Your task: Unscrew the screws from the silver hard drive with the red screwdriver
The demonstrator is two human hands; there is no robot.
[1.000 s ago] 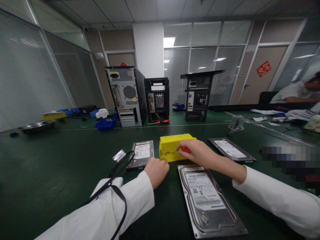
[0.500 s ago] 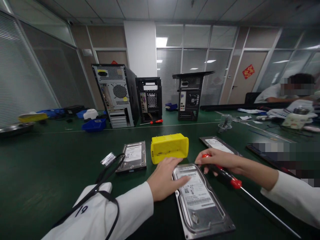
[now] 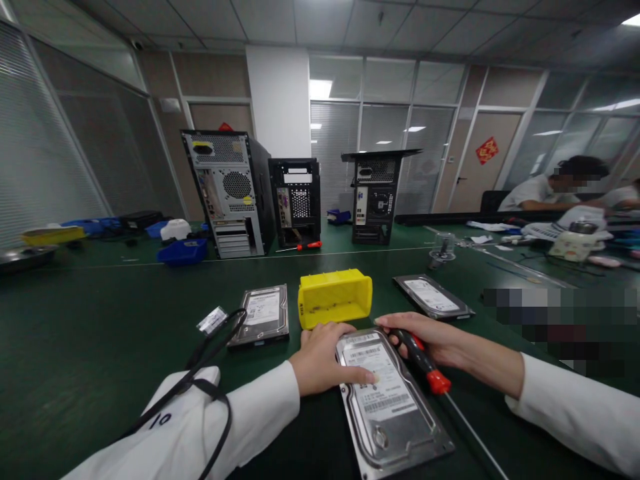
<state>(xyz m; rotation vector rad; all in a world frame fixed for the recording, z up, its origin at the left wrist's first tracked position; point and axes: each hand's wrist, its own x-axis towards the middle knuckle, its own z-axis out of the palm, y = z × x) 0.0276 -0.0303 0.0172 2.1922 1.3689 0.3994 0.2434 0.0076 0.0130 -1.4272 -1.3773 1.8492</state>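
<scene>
A silver hard drive point(image 3: 385, 393) with a white label lies in front of me, label side up. My left hand point(image 3: 327, 360) grips its upper left edge, the thumb across the label and the fingers along the far side. In my right hand point(image 3: 425, 337) is a screwdriver point(image 3: 423, 360) with a black and red handle, its long shaft pointing back toward me and out of the frame's bottom. The right fingertips are at the drive's far right corner; whether they touch it I cannot tell. Just beyond the drive, a yellow bin point(image 3: 335, 298) lies on its side, opening toward me.
Two more hard drives lie to the left point(image 3: 263, 313) and right point(image 3: 433, 295). Behind stand computer cases point(image 3: 235, 193), with another screwdriver point(image 3: 303, 247) before them. A black cable point(image 3: 215, 357) crosses my left sleeve. A person point(image 3: 543, 193) sits at the far right.
My right hand has shifted left and slightly down, and the screwdriver has turned with its shaft steeper toward me. The view has swung slightly right. My left hand keeps its hold on the drive.
</scene>
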